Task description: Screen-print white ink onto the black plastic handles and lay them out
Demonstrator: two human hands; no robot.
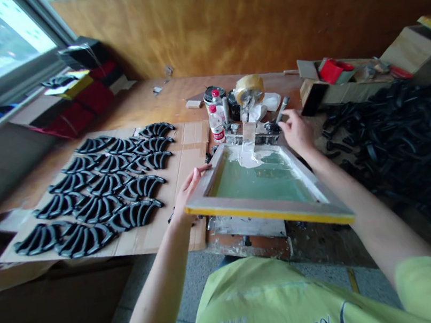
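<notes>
Left hand [192, 189] grasps a grey-and-yellow rectangular screen frame [263, 210], raised above the table's [181, 92] near edge; right hand [298, 132] at a grey rod [283, 106], grip unclear. Looks partway: black curved pieces [93, 208] in rows left, loose black heap [412, 153] right.

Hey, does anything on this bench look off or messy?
The screen has ragged pale patches at its far end, perhaps ink. Black parts at right lie in a jumbled heap, unlike the neat rows at left.

L hand [191, 191] part. hid by frame [263, 207], blk pile [404, 149] blurry.
</notes>
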